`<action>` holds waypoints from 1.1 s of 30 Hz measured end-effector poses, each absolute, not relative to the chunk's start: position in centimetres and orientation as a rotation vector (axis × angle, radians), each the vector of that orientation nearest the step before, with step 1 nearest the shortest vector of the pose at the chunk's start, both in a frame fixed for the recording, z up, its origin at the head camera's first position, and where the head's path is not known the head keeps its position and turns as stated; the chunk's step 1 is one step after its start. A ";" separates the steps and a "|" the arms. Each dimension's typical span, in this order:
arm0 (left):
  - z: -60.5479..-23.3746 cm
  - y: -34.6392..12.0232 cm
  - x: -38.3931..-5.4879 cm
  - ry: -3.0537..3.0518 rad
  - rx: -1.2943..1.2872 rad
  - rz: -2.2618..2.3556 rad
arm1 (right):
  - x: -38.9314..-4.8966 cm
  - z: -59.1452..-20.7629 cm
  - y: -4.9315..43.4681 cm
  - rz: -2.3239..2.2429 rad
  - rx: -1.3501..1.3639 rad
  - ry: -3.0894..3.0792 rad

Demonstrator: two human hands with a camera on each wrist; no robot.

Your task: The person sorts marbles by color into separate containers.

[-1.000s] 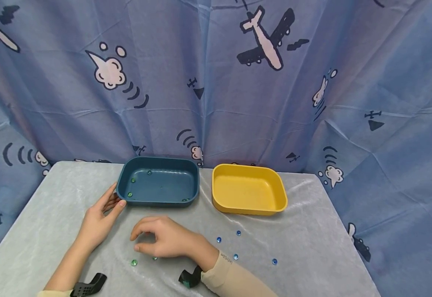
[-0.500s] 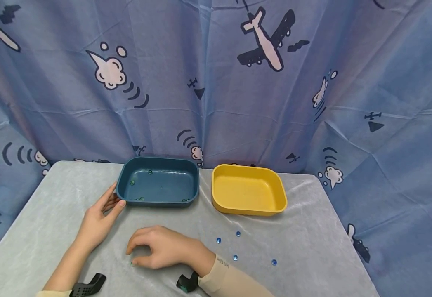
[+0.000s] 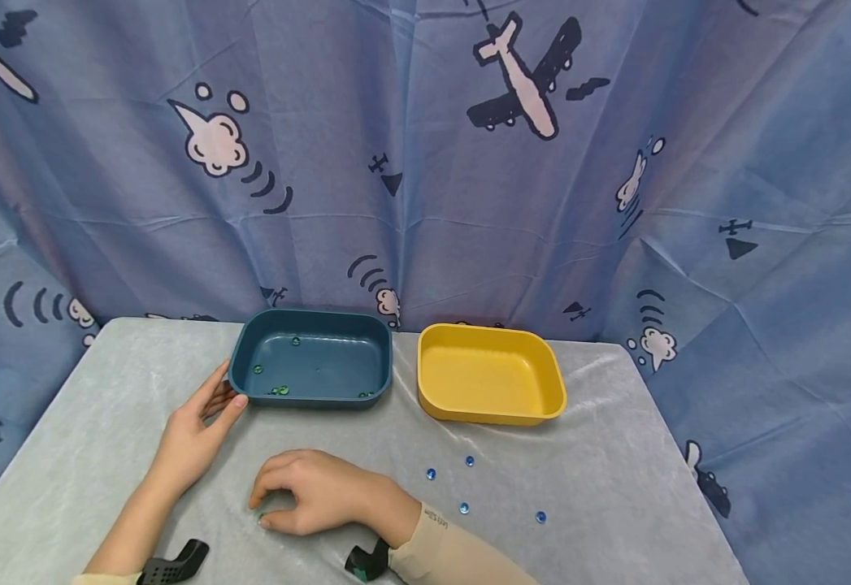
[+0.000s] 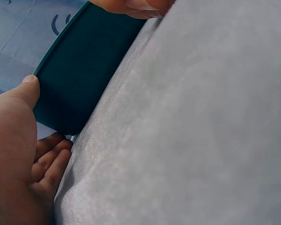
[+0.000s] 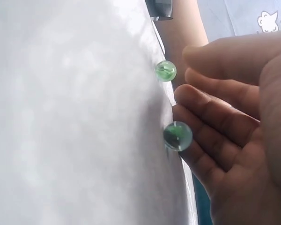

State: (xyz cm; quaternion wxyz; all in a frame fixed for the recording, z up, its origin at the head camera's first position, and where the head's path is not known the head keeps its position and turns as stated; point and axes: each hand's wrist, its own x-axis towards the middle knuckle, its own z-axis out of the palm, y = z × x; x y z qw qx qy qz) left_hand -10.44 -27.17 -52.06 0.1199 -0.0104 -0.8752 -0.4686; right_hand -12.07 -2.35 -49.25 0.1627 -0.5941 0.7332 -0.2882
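Note:
My left hand [image 3: 194,431] is at the left front corner of a teal plastic box [image 3: 315,401], thumb on the rim and fingers fairly straight along the side. Several green glass marbles [image 3: 258,369] lie inside the box. Low over the cloth, my right hand [image 3: 326,491] reaches leftward with bent fingers and a gap between thumb and fingers. In the right wrist view one green marble [image 5: 166,71] lies just beyond the thumb tip. A second, darker green marble [image 5: 178,136] is nearer the camera, below it and in front of the lower fingers.
A yellow plastic box [image 3: 492,416] stands to the right of the teal one. Several blue marbles [image 3: 465,508] are scattered in front of it, right of my right hand. A pale grey cloth [image 3: 615,455] covers the table, and a blue printed curtain [image 3: 440,203] hangs behind.
My right hand has lowered toward the near edge and slightly left, down to the green marbles on the cloth. Inside the teal box, marbles have rolled along the front wall. The left hand stays put.

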 end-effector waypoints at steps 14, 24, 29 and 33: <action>-52.1 -27.2 -10.5 -2.554 -0.020 -1.377 | -11.8 -49.4 -2.6 -0.726 -1.724 2.114; -52.0 -27.2 -10.6 -2.557 -0.029 -1.368 | -11.7 -49.3 -2.7 -0.686 -1.743 2.149; -52.0 -27.2 -10.6 -2.555 -0.031 -1.372 | -11.7 -49.4 -2.8 -0.683 -1.745 2.163; -52.0 -27.2 -10.5 -2.557 -0.030 -1.382 | -11.6 -49.6 -2.8 -0.688 -1.729 2.163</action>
